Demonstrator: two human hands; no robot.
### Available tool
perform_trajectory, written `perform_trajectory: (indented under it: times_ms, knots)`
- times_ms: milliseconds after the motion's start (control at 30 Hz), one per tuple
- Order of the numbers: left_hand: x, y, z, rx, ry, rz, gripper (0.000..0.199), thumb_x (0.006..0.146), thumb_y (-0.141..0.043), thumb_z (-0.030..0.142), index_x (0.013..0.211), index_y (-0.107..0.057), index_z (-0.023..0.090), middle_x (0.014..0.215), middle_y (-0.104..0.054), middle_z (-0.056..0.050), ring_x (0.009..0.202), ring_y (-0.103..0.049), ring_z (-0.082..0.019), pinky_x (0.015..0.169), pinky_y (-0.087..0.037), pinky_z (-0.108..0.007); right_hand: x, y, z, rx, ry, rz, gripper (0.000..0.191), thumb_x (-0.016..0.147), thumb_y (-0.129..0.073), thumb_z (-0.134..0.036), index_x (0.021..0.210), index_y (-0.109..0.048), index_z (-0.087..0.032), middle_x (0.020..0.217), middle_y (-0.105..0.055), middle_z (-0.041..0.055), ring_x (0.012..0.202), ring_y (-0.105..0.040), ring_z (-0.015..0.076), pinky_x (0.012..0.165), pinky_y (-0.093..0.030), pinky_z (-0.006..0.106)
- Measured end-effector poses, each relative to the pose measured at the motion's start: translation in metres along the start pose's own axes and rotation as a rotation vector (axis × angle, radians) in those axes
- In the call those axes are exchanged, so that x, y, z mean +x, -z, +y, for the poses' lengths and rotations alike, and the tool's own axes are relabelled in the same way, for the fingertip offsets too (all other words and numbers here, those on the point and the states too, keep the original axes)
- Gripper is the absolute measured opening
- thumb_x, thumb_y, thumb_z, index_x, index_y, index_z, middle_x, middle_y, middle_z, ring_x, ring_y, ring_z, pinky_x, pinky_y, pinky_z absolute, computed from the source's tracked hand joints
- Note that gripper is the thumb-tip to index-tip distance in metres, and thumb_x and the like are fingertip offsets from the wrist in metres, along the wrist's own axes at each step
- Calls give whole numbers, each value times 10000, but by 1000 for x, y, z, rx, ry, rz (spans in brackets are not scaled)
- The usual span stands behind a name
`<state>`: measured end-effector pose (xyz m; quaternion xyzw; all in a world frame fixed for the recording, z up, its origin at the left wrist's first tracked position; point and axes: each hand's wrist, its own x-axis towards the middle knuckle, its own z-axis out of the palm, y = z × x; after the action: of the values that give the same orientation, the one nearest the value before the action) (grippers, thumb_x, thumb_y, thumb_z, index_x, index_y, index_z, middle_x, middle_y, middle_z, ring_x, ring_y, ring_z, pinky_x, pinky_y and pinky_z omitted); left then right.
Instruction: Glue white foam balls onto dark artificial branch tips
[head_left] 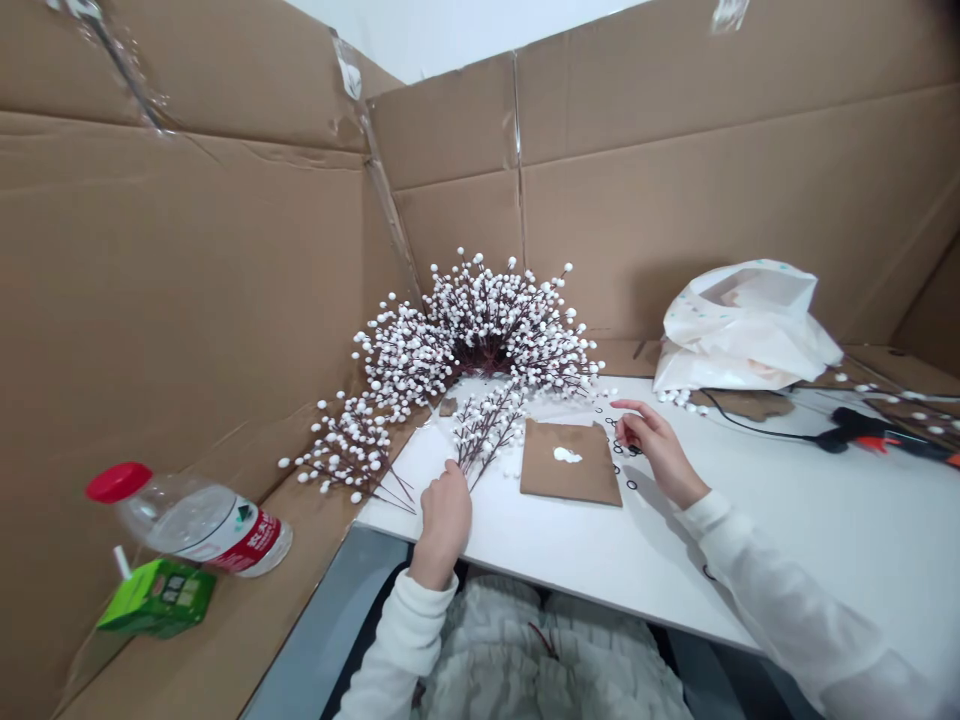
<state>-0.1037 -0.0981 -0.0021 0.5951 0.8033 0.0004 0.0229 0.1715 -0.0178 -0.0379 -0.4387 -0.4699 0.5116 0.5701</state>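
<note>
My left hand (444,515) is closed around the lower stems of a sprig with small white berries (487,425), which points away from me over the white table (555,550). To its right lies a square piece of brown cardboard (570,480) with a white patch on it. My right hand (651,440) hovers beside the cardboard's right edge, above small black rings (631,485). Its index finger is stretched out and the other fingers are curled; whether they hold anything is too small to tell.
White-berry branches (487,310) form an arc at the back, with more (349,445) at the left. A white bag (750,330) and a black tool (885,435) lie right. A bottle (202,520) and green carton (159,598) lie left. Cardboard walls (712,200) surround the table.
</note>
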Motion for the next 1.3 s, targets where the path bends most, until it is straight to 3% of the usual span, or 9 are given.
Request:
perform_trajectory:
  times_ms: [300,567,667,767,967,1300]
  knots:
    - [1,-6,-14,-116,-10,94,439,872,-45,306,1087,-400,165,820,-670,-146,851,-678,-291,728,-489,-359,-1,-3,-3,-19,-20,-26,408,709,-569,-427,998,-555,-139,621,-503,-1,582,-429,110,586,-349,249]
    - [-9,-15,0,13,-101,-1,465,878,-86,328,1087,-452,131,940,-647,-168,888,-671,-301,752,-543,-412,-1,-1,0,-42,-25,-51,425,735,-556,-439,1027,-541,-131,644,-502,-5,596,-433,101,591,-354,234]
    - [-11,-16,0,53,-127,-12,477,871,-79,264,1111,-461,110,970,-634,-187,909,-667,-295,763,-552,-396,-4,-1,-1,-77,-35,-59,449,736,-556,-465,1033,-542,-129,641,-497,-4,594,-429,101,580,-348,229]
    - [-11,-18,-4,41,-126,-16,474,871,-69,245,1105,-465,129,925,-652,-159,900,-671,-268,773,-554,-374,-7,-1,-2,-102,-42,-72,454,742,-556,-476,1039,-544,-132,651,-505,3,600,-430,102,572,-347,225]
    - [-12,-17,-7,-20,-134,-10,506,870,-86,425,1076,-460,154,885,-668,-138,879,-677,-266,775,-556,-390,-9,-2,-2,-117,-35,-81,453,722,-569,-473,1016,-552,-129,659,-513,14,607,-446,111,564,-351,233]
    - [-6,-14,2,44,-137,-51,468,884,-132,368,1064,-473,102,895,-661,-178,904,-667,-303,782,-556,-423,-3,-6,-4,-97,-31,-95,454,696,-548,-471,986,-547,-122,639,-505,4,579,-432,103,559,-331,238]
